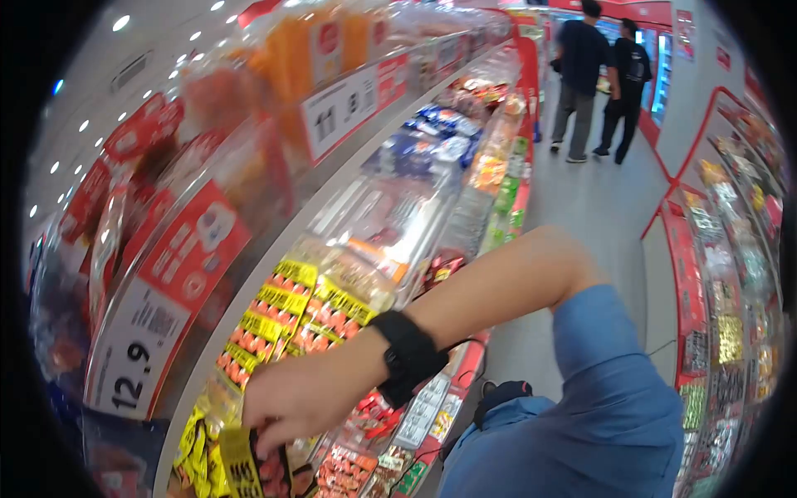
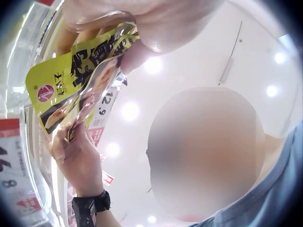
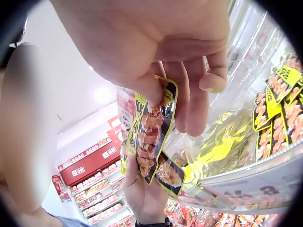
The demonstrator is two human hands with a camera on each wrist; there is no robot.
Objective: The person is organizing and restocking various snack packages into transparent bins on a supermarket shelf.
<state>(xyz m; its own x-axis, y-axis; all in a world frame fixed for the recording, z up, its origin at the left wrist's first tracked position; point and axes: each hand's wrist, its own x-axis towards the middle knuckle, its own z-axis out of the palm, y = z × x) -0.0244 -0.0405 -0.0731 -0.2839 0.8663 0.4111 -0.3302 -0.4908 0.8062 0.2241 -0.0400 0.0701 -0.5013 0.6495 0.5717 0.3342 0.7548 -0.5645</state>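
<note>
In the head view my right hand (image 1: pixel 295 398) grips the top of a yellow-and-black snack packet (image 1: pixel 241 465) low at the left; my left hand is out of that view. The left wrist view has my left hand (image 2: pixel 142 21) curled round the upper end of a yellow packet (image 2: pixel 57 87), while my right hand (image 2: pixel 80 163) pinches its lower edge. Seen from the right wrist, my right hand's (image 3: pixel 161 52) thumb and fingers pinch a meat-picture packet (image 3: pixel 150 137). A second packet (image 3: pixel 169 175) overlaps behind it, and my left hand (image 3: pixel 144 196) holds from below.
Clear-walled bins hold yellow-and-black packets (image 1: pixel 274 311) and blue packets (image 1: pixel 432 137). A price-tagged upper shelf (image 1: pixel 137 353) runs close on the left. Another display (image 1: pixel 722 274) stands across the aisle (image 1: pixel 602 199), where two people (image 1: pixel 585 79) are farther off.
</note>
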